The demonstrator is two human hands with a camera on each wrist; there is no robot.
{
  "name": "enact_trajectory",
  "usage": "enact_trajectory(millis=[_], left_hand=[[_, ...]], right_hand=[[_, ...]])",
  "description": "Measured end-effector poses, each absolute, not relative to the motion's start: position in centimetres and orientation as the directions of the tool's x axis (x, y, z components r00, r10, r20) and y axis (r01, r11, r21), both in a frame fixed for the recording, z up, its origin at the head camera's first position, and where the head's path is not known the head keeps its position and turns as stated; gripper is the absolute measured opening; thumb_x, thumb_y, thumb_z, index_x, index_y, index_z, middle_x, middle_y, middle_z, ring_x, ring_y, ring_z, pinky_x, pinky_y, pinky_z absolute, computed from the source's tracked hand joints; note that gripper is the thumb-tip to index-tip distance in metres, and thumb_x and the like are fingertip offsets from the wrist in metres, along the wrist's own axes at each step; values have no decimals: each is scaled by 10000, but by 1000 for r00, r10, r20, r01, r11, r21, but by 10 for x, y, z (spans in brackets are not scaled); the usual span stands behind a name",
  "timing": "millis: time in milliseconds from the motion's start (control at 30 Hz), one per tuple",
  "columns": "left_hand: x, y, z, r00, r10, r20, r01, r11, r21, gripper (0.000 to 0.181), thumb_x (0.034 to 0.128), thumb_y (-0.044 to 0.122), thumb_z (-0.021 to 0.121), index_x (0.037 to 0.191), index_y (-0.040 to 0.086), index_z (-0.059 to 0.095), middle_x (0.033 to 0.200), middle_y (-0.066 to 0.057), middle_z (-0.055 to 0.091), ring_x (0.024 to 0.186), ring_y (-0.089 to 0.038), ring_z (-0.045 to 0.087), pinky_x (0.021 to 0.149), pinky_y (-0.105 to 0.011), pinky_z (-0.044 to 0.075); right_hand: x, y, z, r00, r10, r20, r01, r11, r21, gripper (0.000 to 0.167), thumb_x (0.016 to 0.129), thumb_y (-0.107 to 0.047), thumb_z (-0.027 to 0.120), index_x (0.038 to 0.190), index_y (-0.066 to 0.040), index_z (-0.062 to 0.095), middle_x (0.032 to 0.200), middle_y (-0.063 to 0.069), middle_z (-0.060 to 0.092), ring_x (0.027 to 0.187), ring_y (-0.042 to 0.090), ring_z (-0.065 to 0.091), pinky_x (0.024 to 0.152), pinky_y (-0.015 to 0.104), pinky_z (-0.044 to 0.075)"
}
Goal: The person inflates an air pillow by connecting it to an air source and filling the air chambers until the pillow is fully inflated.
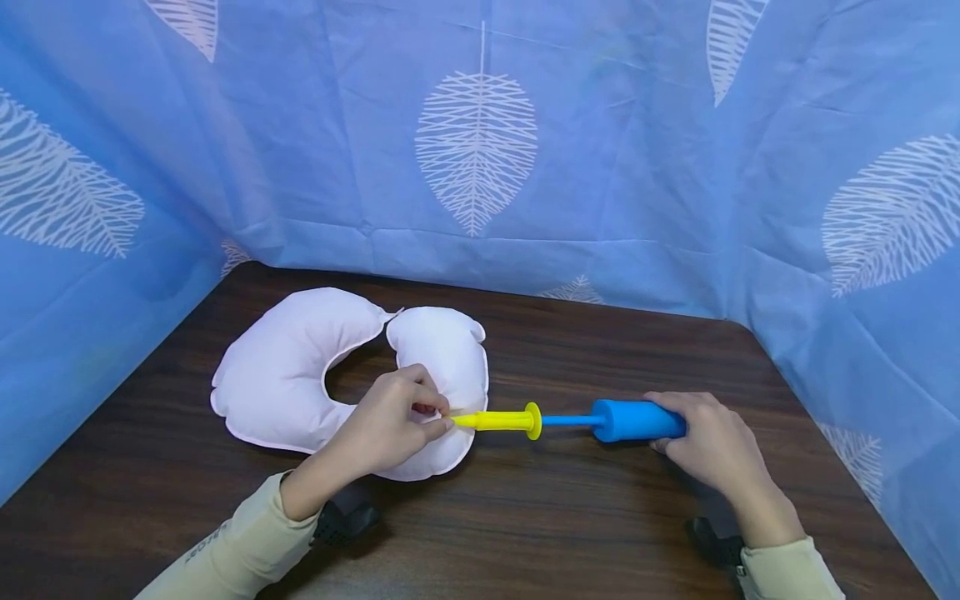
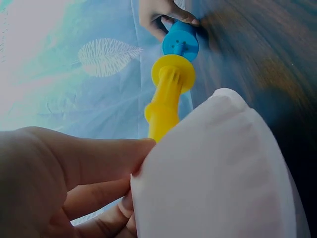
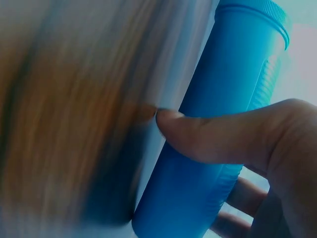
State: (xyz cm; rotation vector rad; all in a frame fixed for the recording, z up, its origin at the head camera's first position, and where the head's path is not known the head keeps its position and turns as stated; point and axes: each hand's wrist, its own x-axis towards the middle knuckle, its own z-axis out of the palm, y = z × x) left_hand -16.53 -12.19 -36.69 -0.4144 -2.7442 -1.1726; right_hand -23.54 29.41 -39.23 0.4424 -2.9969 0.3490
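Note:
A white U-shaped inflatable neck pillow (image 1: 277, 375), puffed up, lies on the table's left half. At its right arm my left hand (image 1: 393, 421) pinches the spot where the tip of a hand pump's yellow nozzle end (image 1: 502, 420) meets the fabric; the fingers hide the valve itself. A thin blue rod (image 1: 567, 421) joins that yellow part to the pump's blue barrel (image 1: 633, 420). My right hand (image 1: 708, 437) grips the barrel's far end. In the right wrist view the thumb and fingers wrap the blue barrel (image 3: 198, 134).
The dark wood table (image 1: 525, 517) ends at a blue curtain (image 1: 600, 167) with white leaf prints, which surrounds its back and sides. Dark wrist devices (image 1: 348, 517) sit on both of my wrists.

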Motion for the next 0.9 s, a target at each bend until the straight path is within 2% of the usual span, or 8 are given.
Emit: enact_trajectory(millis=[233, 333, 467, 700, 900], left_hand=[[-164, -123, -366, -953, 196, 230, 301, 672, 677, 113, 843, 28, 885, 937, 88, 867, 886, 3, 655, 780, -125, 547, 695, -225, 516], [-164, -122, -366, -947, 200, 250, 318, 675, 665, 107, 841, 29, 887, 925, 93, 867, 872, 11, 645, 781, -122, 543, 695, -230, 507], [-164, -122, -367, -943, 206, 263, 332, 670, 664, 100, 842, 28, 884, 914, 94, 866, 860, 15, 638, 779, -120, 543, 696, -236, 497], [-165, -122, -367, -940, 223, 258, 341, 644, 685, 91, 851, 37, 880, 913, 102, 865, 871, 10, 648, 788, -115, 565, 715, -240, 526], [-165, -123, -367, -946, 213, 244, 324, 645, 692, 89, 852, 32, 878, 902, 104, 863, 866, 15, 645, 788, -117, 572, 726, -245, 523]], right_hand=[[-222, 247, -392, -888, -386, 250, -434, 884, -174, 634, 785, -143, 944, 1382, -110, 731, 1308, 186, 757, 1198, 487, 668, 868, 673, 567], [-216, 230, -392, -862, -434, 260, -482, 862, -156, 641, 787, -191, 956, 1384, -127, 732, 1294, 131, 776, 1172, 428, 690, 866, 640, 580], [-212, 224, -392, -869, -437, 234, -476, 866, -151, 663, 801, -245, 957, 1414, -164, 715, 1318, 97, 772, 1184, 379, 683, 897, 636, 560], [-217, 247, -393, -890, -405, 208, -442, 880, -176, 676, 811, -272, 953, 1434, -195, 703, 1344, 134, 750, 1207, 410, 681, 858, 628, 570], [-232, 285, -391, -946, -304, 112, -321, 924, -208, 665, 832, -232, 929, 1450, -182, 689, 1396, 270, 675, 1233, 535, 627, 818, 672, 548]])
